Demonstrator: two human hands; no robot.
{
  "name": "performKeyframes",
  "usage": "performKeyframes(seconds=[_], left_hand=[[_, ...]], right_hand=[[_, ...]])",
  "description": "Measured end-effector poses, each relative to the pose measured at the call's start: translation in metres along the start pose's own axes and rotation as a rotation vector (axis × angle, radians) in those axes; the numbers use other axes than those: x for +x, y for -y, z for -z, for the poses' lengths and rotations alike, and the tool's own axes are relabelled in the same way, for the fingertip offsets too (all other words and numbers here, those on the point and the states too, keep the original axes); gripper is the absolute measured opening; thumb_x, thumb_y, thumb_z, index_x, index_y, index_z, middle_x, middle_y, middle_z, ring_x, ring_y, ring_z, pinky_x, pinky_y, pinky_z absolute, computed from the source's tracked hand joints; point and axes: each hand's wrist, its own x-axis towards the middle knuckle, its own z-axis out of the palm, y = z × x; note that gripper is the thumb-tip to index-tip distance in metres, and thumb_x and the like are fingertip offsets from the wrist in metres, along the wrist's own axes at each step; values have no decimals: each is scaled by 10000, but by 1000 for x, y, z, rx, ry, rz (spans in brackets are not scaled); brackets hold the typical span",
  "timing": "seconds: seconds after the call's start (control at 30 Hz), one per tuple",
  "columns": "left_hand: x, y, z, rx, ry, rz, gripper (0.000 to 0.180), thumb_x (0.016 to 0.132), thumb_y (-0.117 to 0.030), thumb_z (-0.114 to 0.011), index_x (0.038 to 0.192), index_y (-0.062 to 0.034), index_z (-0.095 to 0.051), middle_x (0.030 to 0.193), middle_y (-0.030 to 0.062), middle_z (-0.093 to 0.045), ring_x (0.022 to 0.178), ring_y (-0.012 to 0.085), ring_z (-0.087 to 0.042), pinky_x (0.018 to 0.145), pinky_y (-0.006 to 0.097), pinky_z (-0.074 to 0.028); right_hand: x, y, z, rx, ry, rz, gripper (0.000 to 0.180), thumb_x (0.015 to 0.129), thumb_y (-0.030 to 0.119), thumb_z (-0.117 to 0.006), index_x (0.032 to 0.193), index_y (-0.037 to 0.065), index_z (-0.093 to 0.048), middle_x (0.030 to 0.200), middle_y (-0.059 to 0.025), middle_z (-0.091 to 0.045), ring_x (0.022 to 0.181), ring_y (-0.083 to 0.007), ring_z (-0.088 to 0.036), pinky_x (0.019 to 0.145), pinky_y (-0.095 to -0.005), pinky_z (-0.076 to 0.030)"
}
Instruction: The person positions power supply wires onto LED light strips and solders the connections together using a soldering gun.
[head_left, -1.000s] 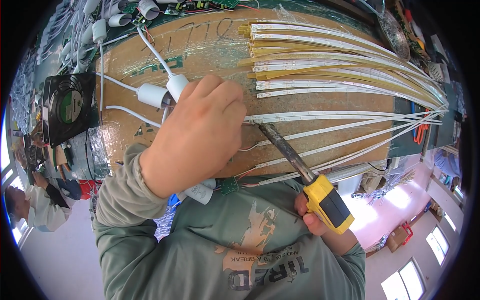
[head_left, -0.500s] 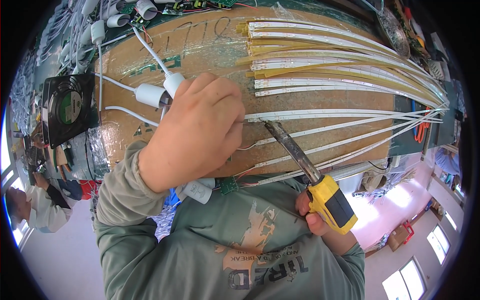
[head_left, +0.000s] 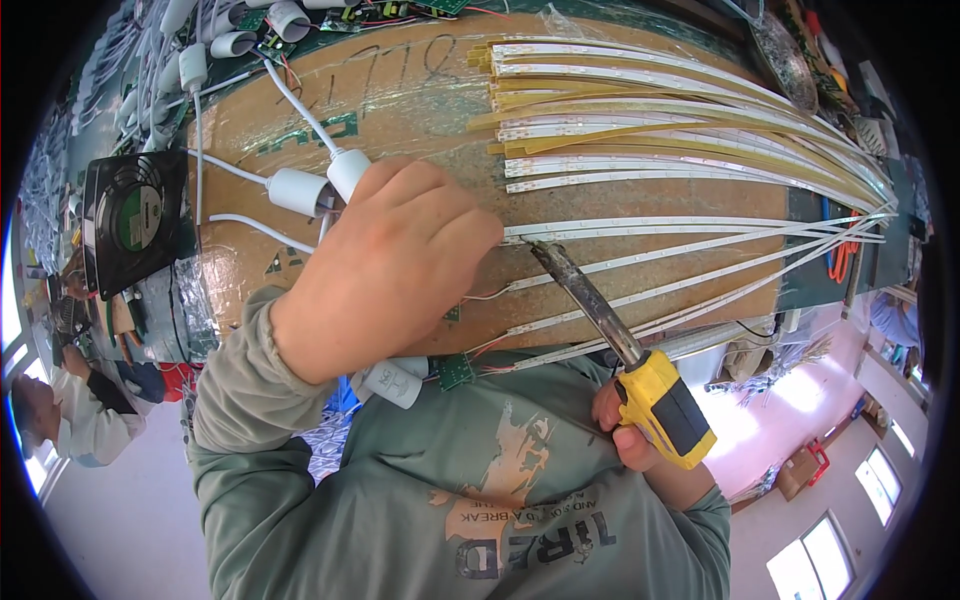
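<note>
My left hand is closed in a pinch beside the near ends of the white LED strips; its fingertips and most of the thin wire in them are hidden. In my right hand is a yellow soldering iron, gripped by its handle. The iron's dark tip touches or nearly touches a strip's end, just right of my left fingers. White cylindrical housings with cables, one upright and one lying, are just beyond my left hand. Another white housing with a green circuit board sits below my left wrist.
A bundle of LED strips with yellowish backing lies across the brown board. A black fan stands at the left. More housings and circuit boards crowd the far edge. Another person is at the left.
My left hand has shifted slightly right and down, bringing its fingers closer to the iron's tip and covering the wire seen before. The soldering iron has hardly moved.
</note>
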Motion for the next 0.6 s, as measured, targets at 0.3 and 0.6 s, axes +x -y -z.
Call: performKeyframes(seconds=[0.3, 0.6], left_hand=[[-1, 2, -3, -20, -44, -42, 257, 706, 7, -748, 950, -50, -694, 922, 82, -640, 931, 313, -625, 845, 432, -502], [-2, 3, -5, 7, -49, -62, 264, 662, -1, -752, 912, -57, -687, 885, 73, -620, 898, 303, -626, 823, 421, -508]], right_hand=[[0, -1, 1, -63, 18, 22, 244, 928, 306, -712, 856, 88, -630, 778, -68, -642, 648, -260, -633, 561, -355, -485], [-3, -3, 0, -101, -5, 40, 190, 897, 247, -718, 875, 73, -645, 780, -76, -644, 642, -271, -642, 550, -360, -492]])
